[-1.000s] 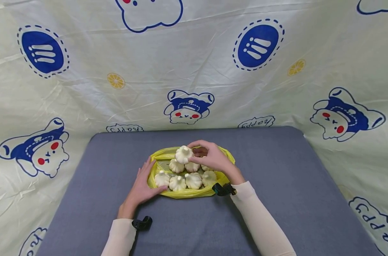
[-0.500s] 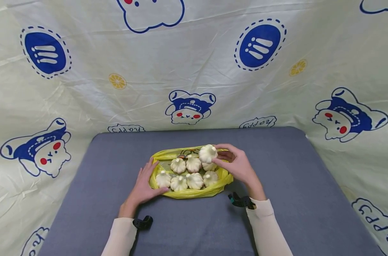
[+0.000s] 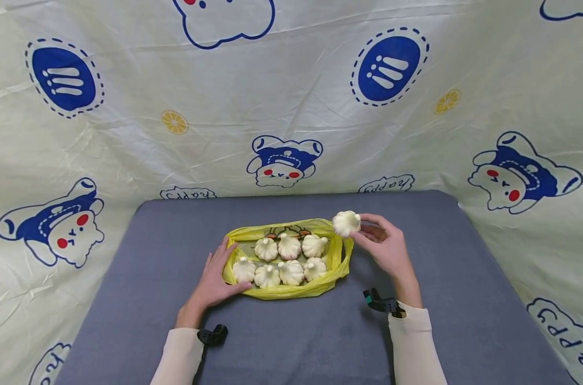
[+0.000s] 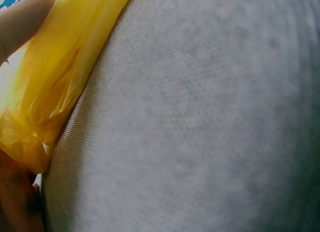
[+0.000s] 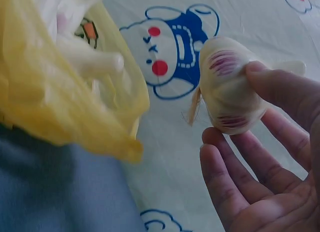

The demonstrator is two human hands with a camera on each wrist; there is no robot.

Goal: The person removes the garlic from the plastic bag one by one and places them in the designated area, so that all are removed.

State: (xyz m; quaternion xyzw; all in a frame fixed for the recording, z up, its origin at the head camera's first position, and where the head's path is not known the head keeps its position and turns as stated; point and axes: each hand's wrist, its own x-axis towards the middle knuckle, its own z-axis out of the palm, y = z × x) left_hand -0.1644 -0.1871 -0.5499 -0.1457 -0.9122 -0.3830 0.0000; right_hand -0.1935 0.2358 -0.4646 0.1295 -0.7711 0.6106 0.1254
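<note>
A yellow plastic bag (image 3: 291, 290) lies with its mouth spread wide on the grey-blue table. Inside it several white garlic bulbs (image 3: 289, 247) sit in two rows, stems mostly up. My left hand (image 3: 215, 278) holds the bag's left end, thumb at the front rim and fingers along the left side. Over the bag's back right corner, my right hand (image 3: 385, 243) pinches one garlic bulb (image 5: 232, 86) between thumb and fingertips. Purple streaks and a tuft of roots show on this bulb in the right wrist view, with the roots toward the bag.
The grey-blue table (image 3: 445, 267) extends around the bag on all sides. Behind it hangs a pale cloth (image 3: 291, 85) printed with blue cartoon figures, which also runs along both sides. A black wrist strap (image 3: 385, 303) is on each wrist.
My right hand has carried the garlic bulb rightward, from above the middle of the bag to its back right corner. The back-row bulbs are now uncovered. My left hand stays in place.
</note>
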